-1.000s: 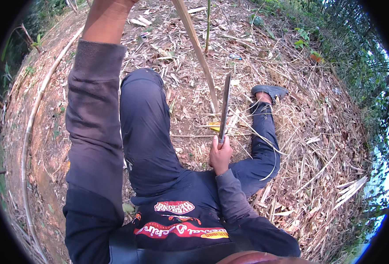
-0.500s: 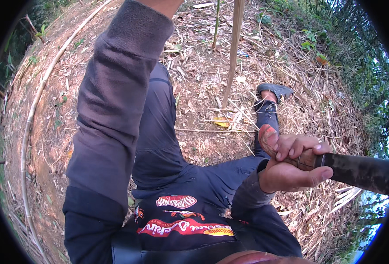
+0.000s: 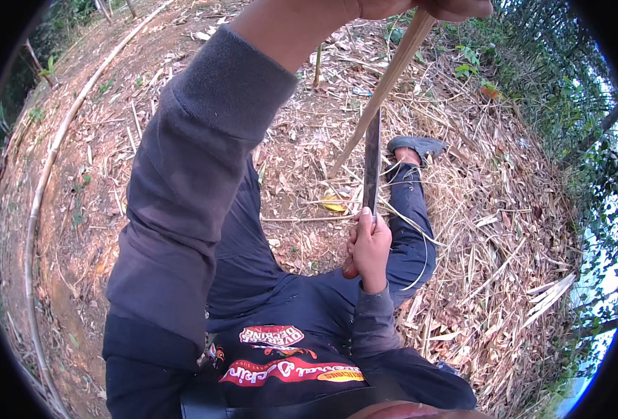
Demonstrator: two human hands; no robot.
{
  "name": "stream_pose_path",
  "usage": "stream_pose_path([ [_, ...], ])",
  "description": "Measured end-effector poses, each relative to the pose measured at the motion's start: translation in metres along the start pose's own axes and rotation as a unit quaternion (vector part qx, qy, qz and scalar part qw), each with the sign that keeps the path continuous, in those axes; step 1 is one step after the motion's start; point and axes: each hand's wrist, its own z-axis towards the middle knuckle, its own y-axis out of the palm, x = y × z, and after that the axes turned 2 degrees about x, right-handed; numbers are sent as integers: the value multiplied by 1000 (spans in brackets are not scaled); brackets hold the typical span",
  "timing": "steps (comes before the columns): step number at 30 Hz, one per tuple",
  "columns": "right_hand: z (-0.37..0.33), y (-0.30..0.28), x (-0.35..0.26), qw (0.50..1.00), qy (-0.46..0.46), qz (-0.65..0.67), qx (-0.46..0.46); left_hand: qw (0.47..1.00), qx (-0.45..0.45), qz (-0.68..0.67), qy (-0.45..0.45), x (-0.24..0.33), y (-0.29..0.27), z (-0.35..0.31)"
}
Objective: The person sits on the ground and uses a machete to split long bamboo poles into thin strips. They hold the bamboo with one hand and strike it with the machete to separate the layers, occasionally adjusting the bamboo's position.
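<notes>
At the top edge, my left hand [image 3: 455,8] is closed around the upper end of a pale split bamboo strip [image 3: 386,84], though part of the hand lies outside the picture. The strip slants down to the left, its lower end near the leaf-covered ground. My right hand [image 3: 370,244] grips the wooden handle of a machete [image 3: 372,157] in front of my lap. Its dark blade points away from me, with the upper part next to the strip; whether they touch I cannot tell. Thin pale shavings [image 3: 420,230] curl over my right leg.
I sit on ground covered with dry leaves and bamboo litter, legs apart. A long pole [image 3: 50,157] lies along the left. A thin green stem [image 3: 317,66] stands ahead, and a yellow leaf [image 3: 334,202] lies between my legs. Bushes [image 3: 532,70] border the right.
My right hand has come in from the right, and the machete has swung from pointing right to pointing away. My left hand has entered at the top, and the bamboo strip leans more.
</notes>
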Motion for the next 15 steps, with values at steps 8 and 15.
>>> stream_pose_path([
  [8, -26, 28, -130, 867, -417, 219, 161, 999, 15, -35, -7, -11, -24, -15],
  [15, 35, 33, 51, 965, -130, -210, 84, 998, 29, -58, -13, -8, -18, -17],
])
